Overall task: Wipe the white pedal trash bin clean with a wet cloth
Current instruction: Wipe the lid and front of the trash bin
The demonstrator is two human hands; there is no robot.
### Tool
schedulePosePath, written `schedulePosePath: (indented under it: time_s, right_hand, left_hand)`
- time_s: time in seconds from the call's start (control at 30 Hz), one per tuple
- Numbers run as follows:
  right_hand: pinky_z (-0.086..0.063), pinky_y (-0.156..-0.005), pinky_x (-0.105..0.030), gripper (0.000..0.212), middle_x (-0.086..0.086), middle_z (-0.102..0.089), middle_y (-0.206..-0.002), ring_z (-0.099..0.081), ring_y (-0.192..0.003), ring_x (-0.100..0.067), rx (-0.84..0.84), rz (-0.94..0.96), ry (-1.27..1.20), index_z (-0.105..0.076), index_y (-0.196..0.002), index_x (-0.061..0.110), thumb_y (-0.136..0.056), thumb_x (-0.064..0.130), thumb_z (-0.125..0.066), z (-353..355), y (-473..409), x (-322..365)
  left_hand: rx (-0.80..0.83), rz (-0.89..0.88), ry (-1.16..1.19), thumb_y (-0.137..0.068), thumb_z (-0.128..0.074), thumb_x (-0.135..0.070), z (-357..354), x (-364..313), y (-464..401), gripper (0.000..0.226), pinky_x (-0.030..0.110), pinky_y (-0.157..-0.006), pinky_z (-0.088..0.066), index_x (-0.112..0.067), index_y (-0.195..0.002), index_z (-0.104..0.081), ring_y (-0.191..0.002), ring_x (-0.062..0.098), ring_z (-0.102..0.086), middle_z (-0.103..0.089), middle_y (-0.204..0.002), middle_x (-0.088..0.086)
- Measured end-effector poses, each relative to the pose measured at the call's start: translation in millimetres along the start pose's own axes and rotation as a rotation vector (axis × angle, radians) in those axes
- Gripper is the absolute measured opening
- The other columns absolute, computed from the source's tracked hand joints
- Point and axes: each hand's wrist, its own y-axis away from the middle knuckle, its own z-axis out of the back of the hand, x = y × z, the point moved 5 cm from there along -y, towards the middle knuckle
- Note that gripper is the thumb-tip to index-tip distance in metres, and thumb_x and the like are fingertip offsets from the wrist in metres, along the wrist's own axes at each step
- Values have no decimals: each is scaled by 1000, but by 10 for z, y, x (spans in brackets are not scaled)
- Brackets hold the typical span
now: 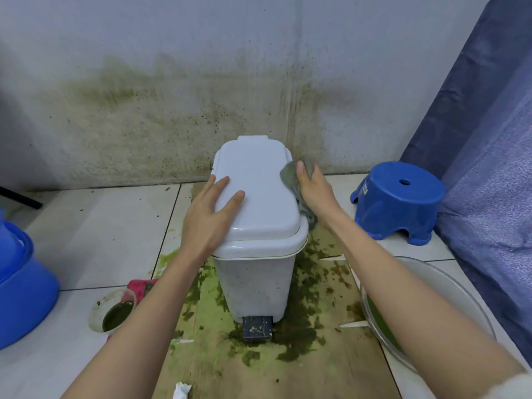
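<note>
The white pedal trash bin (pixel 259 272) stands upright against the stained wall, lid closed, with its dark pedal (pixel 257 326) at the bottom front. My left hand (pixel 211 210) rests flat on the left side of the lid, fingers spread. My right hand (pixel 313 192) grips a grey-green wet cloth (pixel 290 175) and presses it against the lid's right edge. Part of the cloth hangs down behind the hand along the bin's right side.
Green and brown muck covers a cardboard sheet (pixel 325 321) under the bin. A blue stool (pixel 398 198) stands right, a metal basin (pixel 431 286) with green water at near right, a cup of green liquid (pixel 113 312) and a blue bucket (pixel 23 286) left.
</note>
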Motion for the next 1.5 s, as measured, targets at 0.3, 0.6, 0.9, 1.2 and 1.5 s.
schedulePosePath:
  time_s: [0.3,0.6,0.9,1.2,1.5]
  right_hand:
    - [-50,-86,-25,33,1,-68,-103,-63,-97,-10,37,-112,-219,-60,-100,25,-99,46,-35,192,323,-93]
    - [-54,-87,-38,45,-9,-70,-107,-67,-96,-22,-19,-441,-537,-62,-115,6,-97,43,-43,444,585,-60]
    - [-51,-63,-31,37,-11,-66,-80,-57,-71,-21,-32,-683,-925,-63,-89,8,-98,37,-43,458,413,-178]
    - [-43,-72,-28,16,9,-58,-84,-55,-83,-11,-163,59,-41,-53,-88,30,-97,39,-44,451,362,207]
    - [-26,-84,-25,27,7,-55,-128,-43,-110,-17,15,365,525,-54,-122,22,-99,29,-43,93,320,61]
  left_hand:
    - [-12,-2,-26,-91,-53,-47,-2,9,17,47,23,-100,-20,-41,-137,-46,-138,7,-29,-27,-153,-20]
    - [-4,-17,-1,-92,-54,-44,0,10,27,46,25,-104,-21,-39,-137,-46,-138,7,-30,-27,-153,-19]
    - [5,9,15,-75,-46,-60,-5,17,28,63,34,-112,-25,-43,-136,-46,-138,6,-30,-27,-152,-22]
    - [-2,16,33,-78,-49,-57,-10,49,20,58,34,-112,-24,-44,-134,-47,-137,5,-30,-28,-152,-22]
    - [-4,14,33,-77,-49,-57,-7,42,21,59,32,-110,-24,-43,-135,-47,-137,6,-31,-28,-152,-21]
